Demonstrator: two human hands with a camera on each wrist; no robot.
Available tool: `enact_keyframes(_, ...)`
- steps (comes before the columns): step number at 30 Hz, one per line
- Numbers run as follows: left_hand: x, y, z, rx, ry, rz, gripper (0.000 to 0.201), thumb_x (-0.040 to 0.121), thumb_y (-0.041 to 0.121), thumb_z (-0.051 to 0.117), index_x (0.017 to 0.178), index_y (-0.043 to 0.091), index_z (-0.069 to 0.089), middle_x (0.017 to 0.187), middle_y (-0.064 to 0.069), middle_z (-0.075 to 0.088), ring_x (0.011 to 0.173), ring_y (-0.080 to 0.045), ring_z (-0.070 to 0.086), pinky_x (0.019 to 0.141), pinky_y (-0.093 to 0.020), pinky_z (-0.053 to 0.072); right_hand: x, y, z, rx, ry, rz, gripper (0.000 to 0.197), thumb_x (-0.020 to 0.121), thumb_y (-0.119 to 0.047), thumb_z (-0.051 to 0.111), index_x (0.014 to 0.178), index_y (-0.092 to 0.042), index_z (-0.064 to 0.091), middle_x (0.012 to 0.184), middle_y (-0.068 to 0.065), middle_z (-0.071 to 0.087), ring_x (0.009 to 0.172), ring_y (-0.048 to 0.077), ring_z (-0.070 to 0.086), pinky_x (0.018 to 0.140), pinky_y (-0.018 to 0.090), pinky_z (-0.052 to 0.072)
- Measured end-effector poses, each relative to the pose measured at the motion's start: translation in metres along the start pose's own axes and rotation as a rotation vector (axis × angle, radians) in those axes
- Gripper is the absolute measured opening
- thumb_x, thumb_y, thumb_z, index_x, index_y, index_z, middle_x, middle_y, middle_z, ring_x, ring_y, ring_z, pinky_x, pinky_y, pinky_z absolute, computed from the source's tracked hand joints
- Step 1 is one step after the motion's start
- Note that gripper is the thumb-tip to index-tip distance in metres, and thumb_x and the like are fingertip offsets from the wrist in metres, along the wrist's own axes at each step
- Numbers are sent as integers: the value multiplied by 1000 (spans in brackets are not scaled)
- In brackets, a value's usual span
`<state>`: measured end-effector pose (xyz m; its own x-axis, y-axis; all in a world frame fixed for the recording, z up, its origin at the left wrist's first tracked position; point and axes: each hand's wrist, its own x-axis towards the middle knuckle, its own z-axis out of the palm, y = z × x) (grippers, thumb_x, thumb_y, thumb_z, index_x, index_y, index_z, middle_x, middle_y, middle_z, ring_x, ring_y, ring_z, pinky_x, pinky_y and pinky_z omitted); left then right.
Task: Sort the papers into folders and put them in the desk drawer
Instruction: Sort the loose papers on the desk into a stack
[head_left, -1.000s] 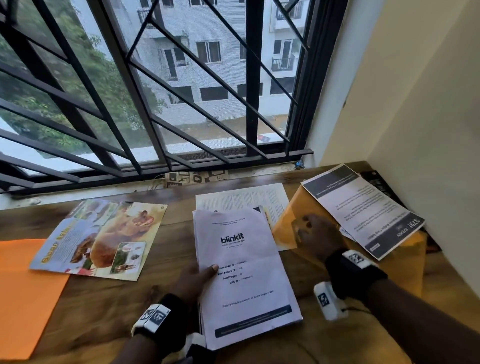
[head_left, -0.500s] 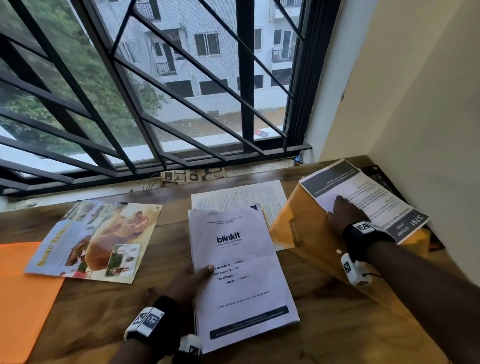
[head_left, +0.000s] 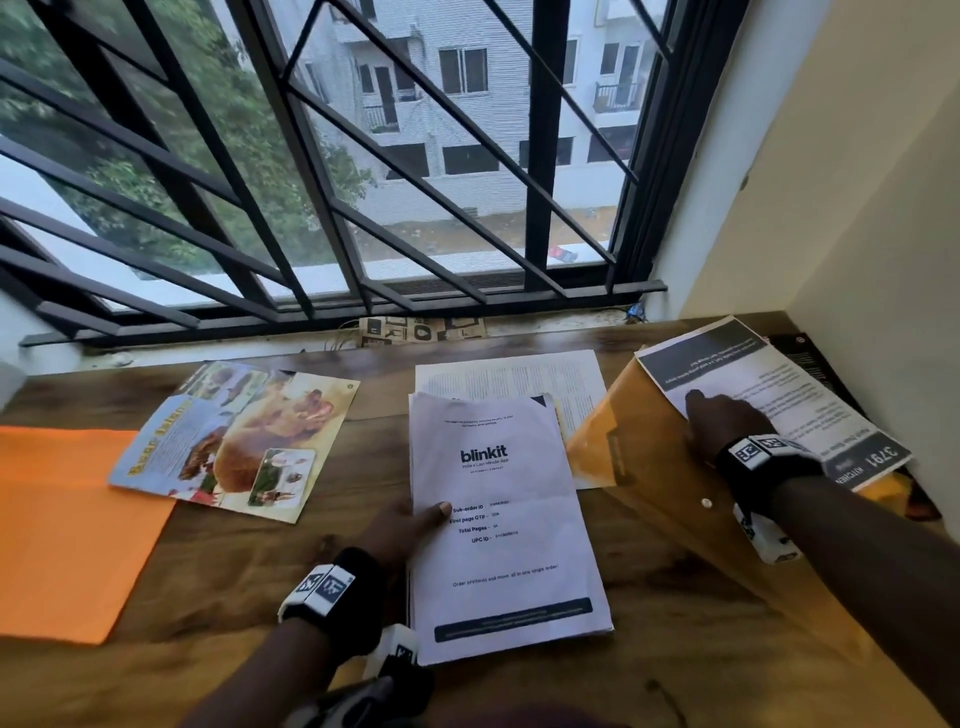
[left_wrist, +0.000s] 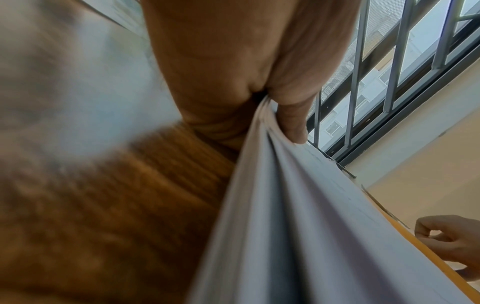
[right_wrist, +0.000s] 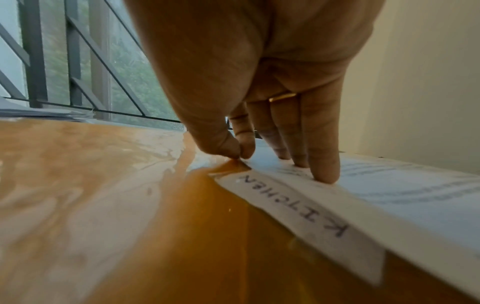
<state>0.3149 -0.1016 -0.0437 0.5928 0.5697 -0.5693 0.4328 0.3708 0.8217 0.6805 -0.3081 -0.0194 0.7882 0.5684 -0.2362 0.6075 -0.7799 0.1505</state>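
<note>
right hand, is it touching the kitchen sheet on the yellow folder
Touching. The right wrist view shows the right hand with straight fingertips pressed on the kitchen sheet, which lies on the yellow folder.

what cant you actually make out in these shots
- Desk drawer: in no view.
- Small print on the blinkit stack, head view: too small.
- Sheets under that stack: covered by it.
- Left half of the left wrist view: motion blur.
- Inside of the yellow folder: hidden under the dark-banded sheet and right hand.
- Right thumb and forefinger, right wrist view: what they pinch is unclear.
</note>
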Motion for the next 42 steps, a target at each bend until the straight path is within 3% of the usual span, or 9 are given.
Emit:
enact_keyframes(8, -1, -1, -1, 33, -1, 19, 41, 77, 26, 78, 108, 0, 70, 101, -17, 76, 94, -37, 72, 89, -56, 56, -28, -24, -15, 240, 95, -313, 12, 93, -33, 48, 95, -22, 46, 91, 10, 68, 77, 30, 67, 72, 42, 56)
enact_keyframes(12, -2, 3, 1, 42, 2, 27, 34, 78, 24, 80, 103, 2, 71, 100, -18, 76, 95, -40, 72, 90, -58, 55, -68, -42, -3, 280, 204, -788, 30, 91, -22, 60, 121, -19, 57, 135, 5, 60, 104, 26, 69, 85, 39, 58)
enact_keyframes(15, -1, 3, -1, 77, 48, -22, 37, 86, 41, 73, 102, 8, 73, 95, -11, 77, 90, -31, 74, 88, -49, 57, -86, -51, 19, 99, 365, -1147, 24, 87, -24, 62, 110, -24, 56, 133, 0, 63, 113, 22, 65, 83, 38, 59)
enact_keyframes(18, 1, 3, -2, 91, 46, -31, 59, 82, 70, 60, 105, 18, 74, 99, -3, 77, 93, -26, 73, 89, -45, 56, -95, -50, 41, -37, 334, -1302, 12, 91, -26, 59, 101, -25, 51, 136, -2, 60, 123, 23, 59, 80, 39, 60)
enact_keyframes(21, -4, 5, 2, 54, 46, -5, 34, 85, 49, 72, 98, 17, 76, 97, -7, 77, 92, -31, 73, 90, -49, 56, -100, -41, 49, -102, 315, -1314, 16, 93, -29, 57, 107, -26, 50, 140, -4, 56, 129, 22, 54, 89, 38, 56)
enact_keyframes(24, -6, 1, 4, 37, 17, 13, 25, 80, 18, 81, 101, 5, 76, 97, -16, 77, 87, -36, 74, 88, -56, 56, -114, -34, 38, 39, 312, -1111, 19, 97, -44, 43, 100, -28, 53, 124, -2, 68, 118, 22, 63, 89, 38, 56)
enact_keyframes(28, -2, -3, 4, 25, 19, 24, 23, 81, 13, 80, 102, 5, 75, 98, -16, 77, 88, -37, 74, 87, -55, 57, -151, -32, 27, 603, 165, -229, 26, 92, -39, 60, 78, -18, 59, 76, 1, 70, 67, 20, 68, 54, 24, 47)
enact_keyframes(32, -1, -4, 5, 26, 47, 37, 18, 81, 11, 79, 97, 4, 75, 91, -12, 78, 80, -32, 75, 77, -44, 61, -170, -36, 31, 1307, -249, 335, 28, 93, -21, 64, 86, 5, 67, 70, 23, 71, 61, 41, 69, 57, 47, 60)
enact_keyframes(42, -3, -3, 6, 34, 31, 94, 6, 85, 9, 75, 91, 9, 74, 79, -4, 78, 67, -19, 75, 56, -27, 59, -159, -64, 34, 1475, -86, 393, 9, 86, -5, 68, 92, 1, 65, 88, 18, 71, 72, 33, 70, 56, 40, 60)
